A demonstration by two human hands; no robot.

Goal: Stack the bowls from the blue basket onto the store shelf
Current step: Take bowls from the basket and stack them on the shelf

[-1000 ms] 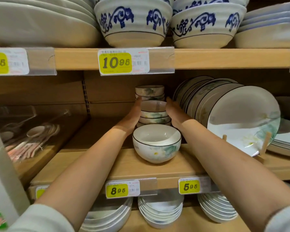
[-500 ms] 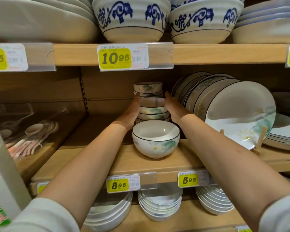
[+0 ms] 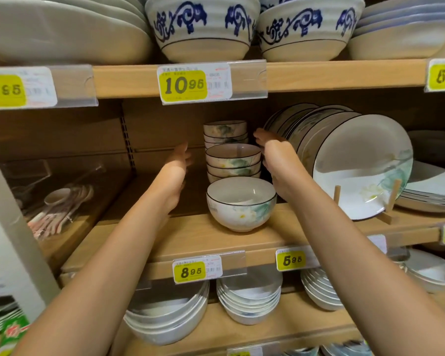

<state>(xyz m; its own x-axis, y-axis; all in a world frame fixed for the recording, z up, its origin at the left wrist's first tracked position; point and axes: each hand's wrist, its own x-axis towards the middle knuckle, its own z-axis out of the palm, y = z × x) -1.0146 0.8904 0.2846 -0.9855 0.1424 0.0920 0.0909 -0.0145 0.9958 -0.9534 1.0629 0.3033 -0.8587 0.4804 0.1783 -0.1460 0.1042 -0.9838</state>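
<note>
Middle shelf [image 3: 190,240]: stack of floral bowls [image 3: 233,163] stands behind a single larger bowl [image 3: 242,204] and in front of a rear stack [image 3: 225,132]. Left hand [image 3: 176,163], fingers straight and relaxed (blurred), is left of the stack with a clear gap. Right hand [image 3: 274,154], fingers loosely extended and holding nothing, sits just beside the stack's right rim, between it and the upright plates [image 3: 357,163]; contact cannot be confirmed.

A shop: wooden shelves [image 3: 319,75] of stacked bowls [image 3: 233,163] and plates [image 3: 362,165], yellow price tags [image 3: 183,84] on the edges.
</note>
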